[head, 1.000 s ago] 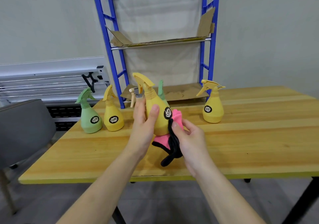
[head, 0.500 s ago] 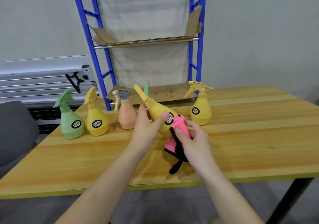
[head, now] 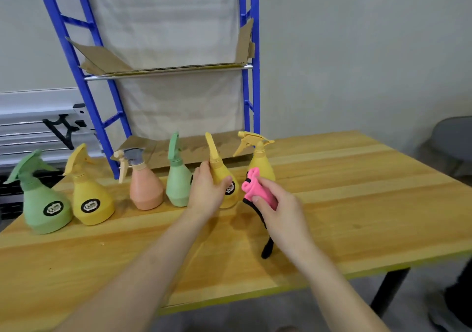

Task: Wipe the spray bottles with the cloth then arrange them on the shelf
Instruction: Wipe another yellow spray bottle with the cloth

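My left hand (head: 207, 191) grips a yellow spray bottle (head: 221, 172) standing upright on the wooden table (head: 357, 204). My right hand (head: 278, 207) holds a bunched pink cloth with black trim (head: 252, 187) just right of that bottle, apart from it. Another yellow bottle (head: 259, 158) stands behind the cloth. Left of my hand stand a green bottle (head: 177, 178), a peach bottle (head: 144, 186), a yellow bottle (head: 89, 196) and a green bottle (head: 42, 204).
A blue shelf rack (head: 102, 117) rises behind the table, with cardboard (head: 163, 68) lining an upper shelf and the one at table height. A grey chair (head: 452, 142) is at the far right, white rails at the left.
The held yellow bottle went from tilted to upright on the table. My right hand drew the pink cloth away from it to the right. The view shifted right.
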The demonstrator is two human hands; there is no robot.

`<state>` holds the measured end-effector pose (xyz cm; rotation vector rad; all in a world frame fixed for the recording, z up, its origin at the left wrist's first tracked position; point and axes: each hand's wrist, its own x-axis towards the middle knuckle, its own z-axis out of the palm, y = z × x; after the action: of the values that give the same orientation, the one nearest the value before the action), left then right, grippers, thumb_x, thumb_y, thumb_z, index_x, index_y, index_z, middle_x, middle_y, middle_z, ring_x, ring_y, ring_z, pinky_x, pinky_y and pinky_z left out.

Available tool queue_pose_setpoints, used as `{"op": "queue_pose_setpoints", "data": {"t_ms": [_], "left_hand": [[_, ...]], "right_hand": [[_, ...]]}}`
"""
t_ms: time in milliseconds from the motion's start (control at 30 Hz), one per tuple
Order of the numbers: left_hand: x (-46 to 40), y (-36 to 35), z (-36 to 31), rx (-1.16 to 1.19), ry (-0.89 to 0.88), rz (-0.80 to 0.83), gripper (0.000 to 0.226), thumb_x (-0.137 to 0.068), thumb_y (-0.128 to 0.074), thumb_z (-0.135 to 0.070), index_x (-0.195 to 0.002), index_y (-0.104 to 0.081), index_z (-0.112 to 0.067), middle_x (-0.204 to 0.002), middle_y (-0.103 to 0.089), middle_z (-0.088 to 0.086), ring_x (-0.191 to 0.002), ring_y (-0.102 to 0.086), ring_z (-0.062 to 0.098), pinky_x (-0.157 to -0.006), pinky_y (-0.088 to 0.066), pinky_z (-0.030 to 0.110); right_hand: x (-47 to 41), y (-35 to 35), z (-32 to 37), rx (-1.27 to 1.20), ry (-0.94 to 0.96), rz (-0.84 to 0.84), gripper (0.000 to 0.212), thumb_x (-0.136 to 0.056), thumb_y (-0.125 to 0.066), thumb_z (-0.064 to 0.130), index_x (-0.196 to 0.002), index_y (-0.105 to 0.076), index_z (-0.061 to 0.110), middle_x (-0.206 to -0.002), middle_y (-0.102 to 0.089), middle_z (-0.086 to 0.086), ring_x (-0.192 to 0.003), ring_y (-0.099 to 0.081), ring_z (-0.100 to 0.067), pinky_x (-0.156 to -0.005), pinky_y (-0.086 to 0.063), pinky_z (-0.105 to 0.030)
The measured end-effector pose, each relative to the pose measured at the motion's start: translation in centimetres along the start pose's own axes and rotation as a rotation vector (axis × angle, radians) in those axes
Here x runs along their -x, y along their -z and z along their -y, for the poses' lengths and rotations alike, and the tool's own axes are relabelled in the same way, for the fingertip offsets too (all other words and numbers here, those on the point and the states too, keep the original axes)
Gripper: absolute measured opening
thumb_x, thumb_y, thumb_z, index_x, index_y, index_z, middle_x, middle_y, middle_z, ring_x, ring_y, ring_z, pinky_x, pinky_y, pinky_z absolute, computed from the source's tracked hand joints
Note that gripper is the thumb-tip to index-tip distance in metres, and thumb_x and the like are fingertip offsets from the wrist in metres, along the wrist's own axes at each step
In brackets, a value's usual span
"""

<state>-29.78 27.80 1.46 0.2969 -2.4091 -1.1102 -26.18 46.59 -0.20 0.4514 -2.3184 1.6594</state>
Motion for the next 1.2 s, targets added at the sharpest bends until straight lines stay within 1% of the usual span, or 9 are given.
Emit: {"op": "queue_pose_setpoints", "data": {"t_ms": [100,233,300,367,433,633,867,1033,1200], "left_hand": [[-0.3,-0.5,-0.5,-0.02,-0.001,-0.012,0.067,-0.091,-0.078,-0.026,-0.145,-0.043,-0.011,-0.143,-0.056,0.008,-0.134,-0.051,0.026,-0.112,-0.044,0.042],[-0.5,-0.7,-0.4,-0.03,0.034,-0.007,0.07,-0.091,-0.078,-0.028,-0.147,-0.04,-0.012,-0.143,-0.058,0.007,-0.134,-0.053,0.026,-0.108,-0.045,0.039],[-0.4,-0.4,-0.7,-0.03,0.062,-0.005,0.079,-0.089,-0.08,-0.03,-0.151,-0.036,-0.011,-0.148,-0.054,0.009,-0.138,-0.05,0.028,-0.111,-0.044,0.041],[0.2,0.1,-1.1,-0.03,0.069,-0.04,0.089,-0.087,-0.081,-0.032,-0.156,-0.031,-0.007,-0.153,-0.046,0.012,-0.142,-0.045,0.028,-0.115,-0.039,0.04],[1.2,0.5,-1.6,-0.009,-0.005,-0.13,0.081,-0.09,-0.079,-0.031,-0.153,-0.035,-0.008,-0.145,-0.047,0.012,-0.135,-0.048,0.027,-0.112,-0.039,0.036],[1.5,1.9,-5.8,-0.112,-0.356,-0.316,0.023,-0.101,-0.062,-0.027,-0.123,-0.062,-0.02,-0.116,-0.054,-0.003,-0.109,-0.051,0.019,-0.094,-0.047,0.038],[-3.9,1.9,-10.3,-0.505,-0.407,-0.17,0.034,-0.106,-0.051,-0.034,-0.138,-0.061,-0.03,-0.135,-0.066,-0.004,-0.123,-0.042,0.027,-0.093,-0.036,0.04],[-5.2,0.6,-10.7,-0.663,-0.368,-0.038,0.024,-0.107,-0.049,-0.029,-0.118,-0.071,-0.028,-0.108,-0.072,0.001,-0.119,-0.041,0.027,-0.089,-0.03,0.039],[-4.2,0.7,-11.0,-0.595,-0.43,-0.064,0.02,-0.105,-0.054,-0.029,-0.112,-0.073,-0.029,-0.102,-0.072,-0.001,-0.117,-0.043,0.023,-0.082,-0.023,0.033]], "right_hand": [[-0.5,0.5,-0.2,0.012,0.009,0.0,0.045,-0.1,-0.071,0.022,-0.143,-0.065,0.03,-0.124,-0.072,0.013,-0.113,-0.065,-0.007,-0.088,-0.045,-0.009],[-1.0,1.0,0.1,-0.022,0.0,-0.018,0.045,-0.099,-0.072,0.02,-0.143,-0.066,0.028,-0.116,-0.07,0.018,-0.107,-0.064,-0.003,-0.087,-0.046,-0.007],[-1.3,1.2,0.2,-0.019,-0.003,-0.035,0.045,-0.098,-0.073,0.021,-0.142,-0.067,0.028,-0.113,-0.07,0.02,-0.103,-0.065,-0.002,-0.091,-0.051,-0.013],[-1.7,1.6,0.4,-0.029,-0.006,-0.047,0.042,-0.098,-0.073,0.023,-0.14,-0.068,0.03,-0.116,-0.074,0.017,-0.102,-0.069,-0.006,-0.095,-0.058,-0.034],[-2.0,2.1,0.7,-0.044,-0.003,-0.069,0.042,-0.098,-0.072,0.024,-0.139,-0.069,0.032,-0.117,-0.077,0.015,-0.102,-0.072,-0.009,-0.096,-0.059,-0.044],[-2.8,3.8,1.5,-0.11,0.001,-0.122,0.042,-0.097,-0.073,0.023,-0.138,-0.069,0.034,-0.117,-0.078,0.015,-0.102,-0.075,-0.016,-0.095,-0.06,-0.049],[-3.2,5.0,2.1,-0.106,0.018,-0.12,0.039,-0.097,-0.073,0.019,-0.135,-0.072,0.031,-0.115,-0.078,0.017,-0.104,-0.071,-0.008,-0.093,-0.059,-0.038],[-2.9,5.7,2.0,-0.136,0.001,-0.134,0.042,-0.097,-0.072,0.018,-0.137,-0.071,0.03,-0.118,-0.077,0.018,-0.11,-0.071,-0.008,-0.098,-0.059,-0.045],[-2.5,6.2,2.6,-0.147,0.02,-0.143,0.039,-0.098,-0.072,0.019,-0.134,-0.073,0.032,-0.115,-0.078,0.019,-0.109,-0.072,-0.01,-0.097,-0.059,-0.049]]}}
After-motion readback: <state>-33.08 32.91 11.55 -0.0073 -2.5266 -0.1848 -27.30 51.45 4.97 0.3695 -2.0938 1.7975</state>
